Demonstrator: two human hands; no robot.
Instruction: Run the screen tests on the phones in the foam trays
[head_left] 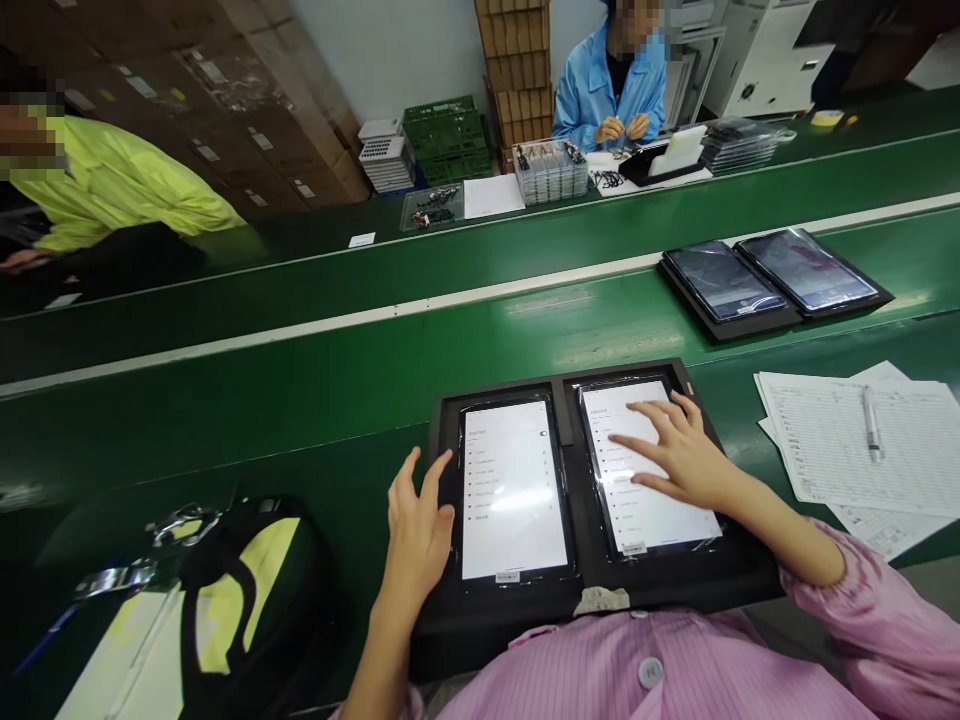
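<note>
Evidently the step in hand is working the lit screen of the right tablet (660, 525), which lies in the right compartment of a black tray (576, 490) at the table's near edge. Above that screen, the right hand (686, 465) has its fingers spread, pinching nothing; whether a fingertip touches the glass, I cannot tell. The left hand (416, 530) is loosely spread too, by the tray's left edge, with nothing visible in its grasp; contact with the rim is unclear. A next touch would, I judge, call for one fingertip on a single row, the others lifted clear. Counted up, two lit tablets fill this tray, the left tablet (514, 535) included; two dark tablets (806, 272) sit in a second tray (716, 332) beyond its far right corner. Past the right edge lies one pen (871, 425) on overlapping sheets (817, 440), too overlapped to count.
</note>
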